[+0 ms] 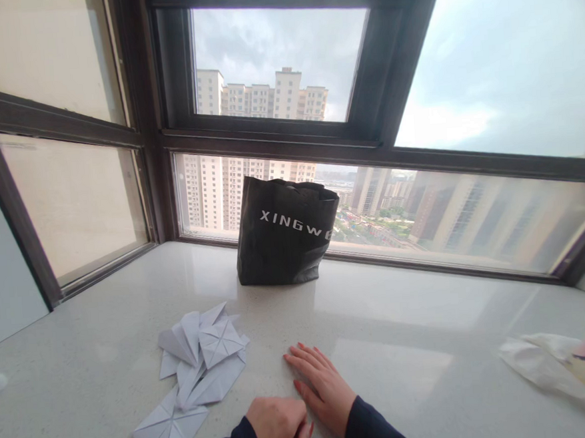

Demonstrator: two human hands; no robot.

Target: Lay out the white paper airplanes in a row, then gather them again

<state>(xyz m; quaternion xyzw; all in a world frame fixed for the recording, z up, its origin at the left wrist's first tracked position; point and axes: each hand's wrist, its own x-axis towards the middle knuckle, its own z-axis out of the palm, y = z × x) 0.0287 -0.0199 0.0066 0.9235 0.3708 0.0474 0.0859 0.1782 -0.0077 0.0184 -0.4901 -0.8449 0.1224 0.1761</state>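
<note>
My black bag (282,250) stands upright on the pale, speckled, glossy stone of the window ledge (404,318), just in front of the dark window frame (287,140). It is boxy, with soft, smooth-looking sides, a wavy, crumpled top edge and light block letters across its front; its walls are opaque, so I cannot tell what is in it. Nearer me than the bag and to its left lie my folded white papers (207,358), a loose, overlapping heap of crisp, angular pieces, some pointed, some squarish, with creases fanning out from their middles. The closest one, a creased flat packet (171,427), pokes out of the heap toward me. Also on my side of the bag, my right hand (324,390) lies palm down on the stone, opened flat, fingers stretched out close beside each other and the thumb a little apart. My left hand (279,425) is right beside it, fingers curled in together as a loose fist; I cannot tell whether anything is inside. The papers are to the left of both. Far to the right of the bag sits a thin, wrinkled white wrapping (547,361) with pink and yellow print, its contents hidden from me.
</note>
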